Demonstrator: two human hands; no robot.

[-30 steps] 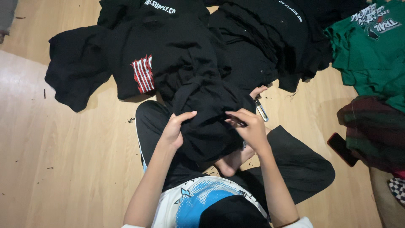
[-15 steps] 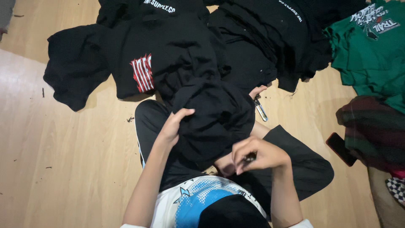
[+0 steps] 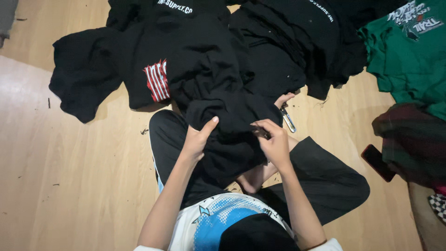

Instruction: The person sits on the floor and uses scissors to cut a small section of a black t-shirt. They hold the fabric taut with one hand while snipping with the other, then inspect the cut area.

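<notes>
While both hands pinch it, the left hand [image 3: 197, 139] and the right hand [image 3: 274, 142] closed on folds, the soft black cotton garment [image 3: 227, 135] lies across the person's lap. It looks light and limp, best taken by a hem or seam. More black clothes [image 3: 278, 51] cover the wooden floor [image 3: 69, 186].

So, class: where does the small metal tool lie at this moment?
In the head view, the small metal tool lies on the wooden floor right of centre, beside the bare foot and just beyond the right hand.
</notes>
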